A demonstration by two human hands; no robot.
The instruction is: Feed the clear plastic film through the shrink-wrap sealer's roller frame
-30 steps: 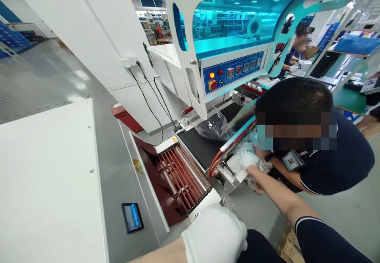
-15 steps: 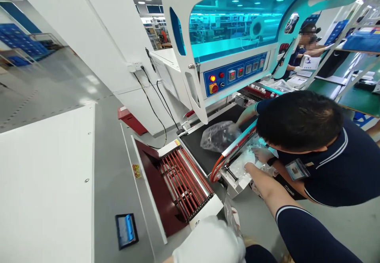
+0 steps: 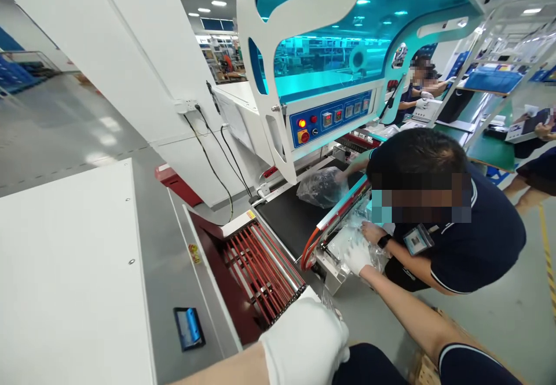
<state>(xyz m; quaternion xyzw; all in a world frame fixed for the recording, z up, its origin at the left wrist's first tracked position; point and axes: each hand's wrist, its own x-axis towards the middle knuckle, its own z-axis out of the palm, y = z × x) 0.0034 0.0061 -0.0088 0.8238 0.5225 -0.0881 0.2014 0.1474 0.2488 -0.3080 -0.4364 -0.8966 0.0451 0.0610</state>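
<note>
The person's right hand (image 3: pixel 357 256), in a white glove, reaches forward on a bare arm and rests on a crumpled sheet of clear plastic film (image 3: pixel 347 237) at the near end of a steel sealing frame (image 3: pixel 329 269). Its fingers are bent down onto the film, pressing it; whether they pinch it cannot be told. The film lies bunched over that frame, beside a red-and-teal sealing bar (image 3: pixel 336 214) that runs slantwise away from the hand.

The left hand (image 3: pixel 306 344), also in a white glove, sits at the bottom edge of the view with its back to the camera. It is loosely curled, just beside a scrap of clear film (image 3: pixel 329 302) near the white corner of the machine; contact cannot be made out.

A co-worker in a dark navy polo shirt (image 3: pixel 478 240) leans in from the right, blocking much of the frame. This person's bare hand (image 3: pixel 371 231), with a black wristwatch, touches the same film just beyond the gloved right hand. Their other arm stretches to a clear plastic bag with dark contents (image 3: pixel 324 187) on the black conveyor belt (image 3: pixel 289 220).

Left of the belt lies a bed of red rollers (image 3: pixel 260 263). Above hangs a blue control panel with red buttons (image 3: pixel 330 118) under a teal transparent hood (image 3: pixel 321 61). A small blue-screened device (image 3: pixel 188 327) lies on the grey machine top.
</note>
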